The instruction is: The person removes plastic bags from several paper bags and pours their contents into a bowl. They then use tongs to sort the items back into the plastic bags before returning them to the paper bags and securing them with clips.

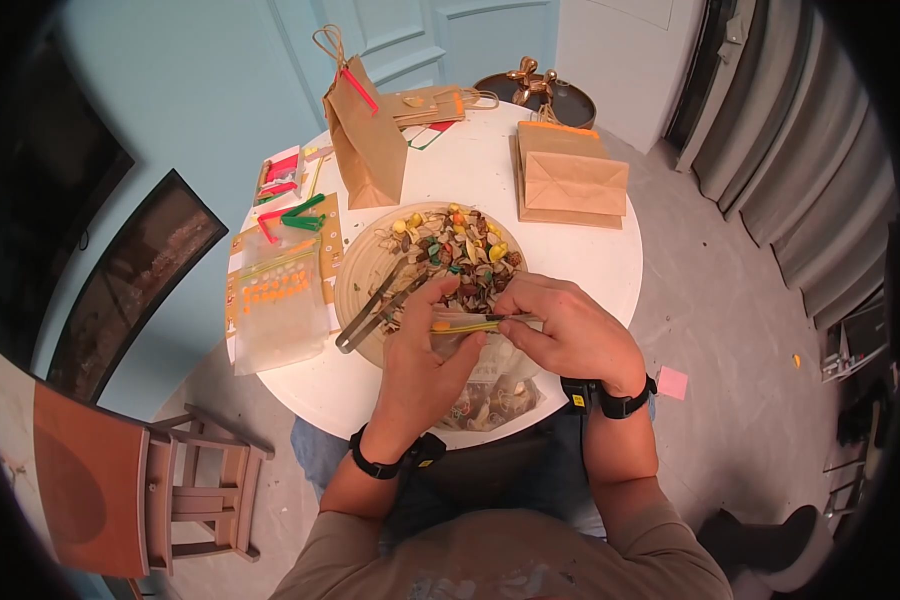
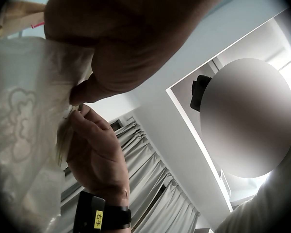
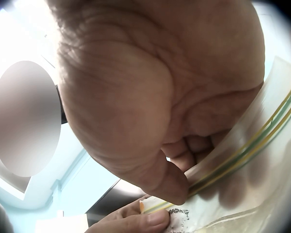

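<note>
A clear zip bag (image 1: 490, 398) hangs upright near the table's front edge, its lower part filled with dried petals and leaves. My left hand (image 1: 417, 365) pinches the left end of its yellow-and-green zip strip (image 3: 254, 145). Close beside it, the right hand (image 1: 578, 325) pinches the same strip between thumb and fingers. In the left wrist view the bag (image 2: 24, 126) shows a cloud-like outline on its side. Just beyond the hands, a round tray (image 1: 355, 262) carries a heap of potpourri (image 1: 460, 240). Metal tongs (image 1: 370, 315) lie across the tray's left side.
A tall kraft paper bag (image 1: 365, 140) stands behind the tray, with flat-lying kraft bags (image 1: 425, 104) beside it. More kraft bags (image 1: 573, 178) lie back right. At left are a pouch with orange dots (image 1: 280, 300) and green strips (image 1: 305, 212). A wooden stool (image 1: 205, 490) stands left.
</note>
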Available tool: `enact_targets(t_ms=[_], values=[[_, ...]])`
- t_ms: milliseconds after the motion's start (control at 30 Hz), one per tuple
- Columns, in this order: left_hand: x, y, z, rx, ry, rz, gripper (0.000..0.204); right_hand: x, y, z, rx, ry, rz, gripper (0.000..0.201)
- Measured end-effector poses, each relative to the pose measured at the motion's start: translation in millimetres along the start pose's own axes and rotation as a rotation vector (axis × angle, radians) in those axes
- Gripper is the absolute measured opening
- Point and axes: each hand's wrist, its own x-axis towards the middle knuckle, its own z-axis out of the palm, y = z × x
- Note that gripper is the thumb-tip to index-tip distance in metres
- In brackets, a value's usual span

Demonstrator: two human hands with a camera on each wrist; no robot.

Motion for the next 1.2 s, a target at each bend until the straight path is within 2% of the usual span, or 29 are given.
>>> enact_targets(t_ms=[733, 1200], values=[[-0.5, 4.6, -0.6, -0.017, -0.004, -0.036, 0.066, 1.4, 2.8, 2.5, 0.023, -0.017, 0.008, 0.018], [0.3, 1.1, 0.3, 0.027, 0.001, 0.020, 0.066, 2.9, 1.8, 1.8, -0.011, -0.020, -0.017, 0.016]])
